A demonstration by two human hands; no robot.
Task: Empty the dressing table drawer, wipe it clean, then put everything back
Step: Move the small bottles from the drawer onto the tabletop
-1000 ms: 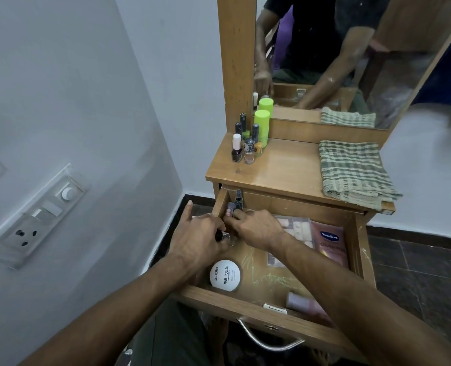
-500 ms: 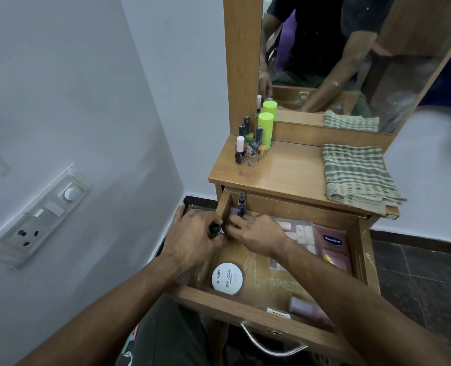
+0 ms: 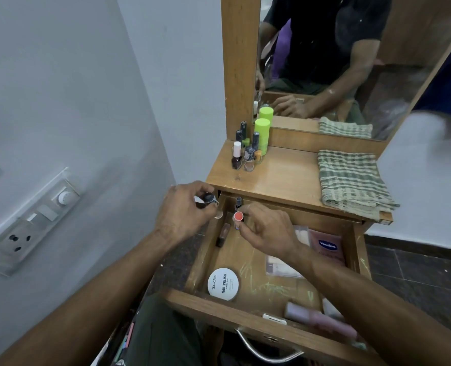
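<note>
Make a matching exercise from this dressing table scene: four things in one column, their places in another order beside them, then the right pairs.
Things:
1. checked cloth
2. round nail polish remover tin
3. dark-capped bottle
4. red-capped bottle

Places:
A. held in the left hand, beside the drawer's left wall
B. folded on the tabletop, right side
C. pinched by the right hand inside the drawer
D. lying on the drawer floor near the front left corner

Pairs: 1-B, 2-D, 3-A, 4-C
</note>
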